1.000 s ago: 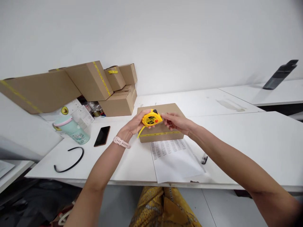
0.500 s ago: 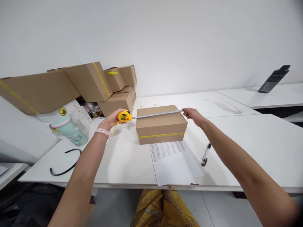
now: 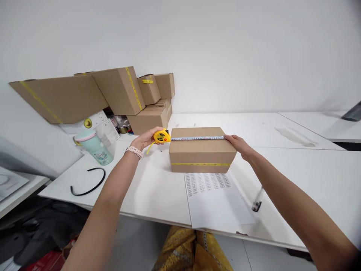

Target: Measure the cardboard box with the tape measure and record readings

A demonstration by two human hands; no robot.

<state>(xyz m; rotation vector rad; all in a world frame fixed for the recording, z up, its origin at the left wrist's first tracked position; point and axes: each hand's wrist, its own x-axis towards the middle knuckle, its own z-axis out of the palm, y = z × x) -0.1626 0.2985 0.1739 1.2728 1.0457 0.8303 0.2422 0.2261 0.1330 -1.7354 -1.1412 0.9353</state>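
Note:
A closed cardboard box with a yellow strip along its front stands on the white table. My left hand is closed around the yellow case of a tape measure, just off the box's left end. The metal blade runs straight across the box top and lies against it. At the right edge of the top, my right hand grips the blade's free end; its fingertips are partly hidden. A yellow strap dangles below the case.
Several cardboard boxes are stacked at the back left. A mint-green tumbler and a black curved band sit left. A printed sheet lies before the box, with a marker pen to its right.
The blade has come down flat onto the box top, and my right hand has lowered to its right edge. The view has shifted, so the scene sits differently in the picture.

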